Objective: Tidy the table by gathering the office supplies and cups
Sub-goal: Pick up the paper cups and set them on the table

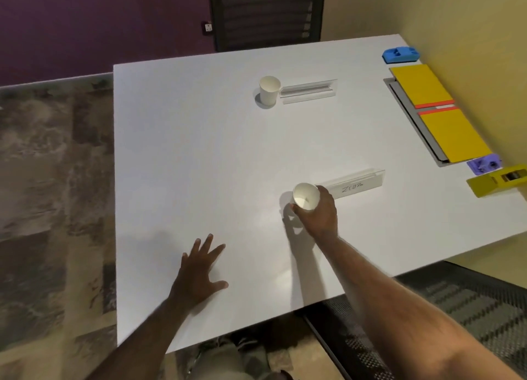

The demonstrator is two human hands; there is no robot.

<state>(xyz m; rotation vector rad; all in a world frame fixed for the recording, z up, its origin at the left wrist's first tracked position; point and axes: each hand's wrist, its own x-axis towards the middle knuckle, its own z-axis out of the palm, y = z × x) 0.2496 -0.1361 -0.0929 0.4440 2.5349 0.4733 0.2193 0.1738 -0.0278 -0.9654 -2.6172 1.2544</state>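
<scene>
My right hand grips a white paper cup near the middle of the white table, lifted slightly and tilted toward me. Just behind it lies a clear name holder with handwriting on it. A second white paper cup stands upright at the far side, touching another clear name holder. My left hand rests flat on the table near the front edge, fingers spread, holding nothing.
Along the right edge lie two yellow pads over a grey cable tray, a blue stapler-like item, a small purple item and a yellow tape dispenser. A dark chair stands behind the table; a mesh chair sits front right.
</scene>
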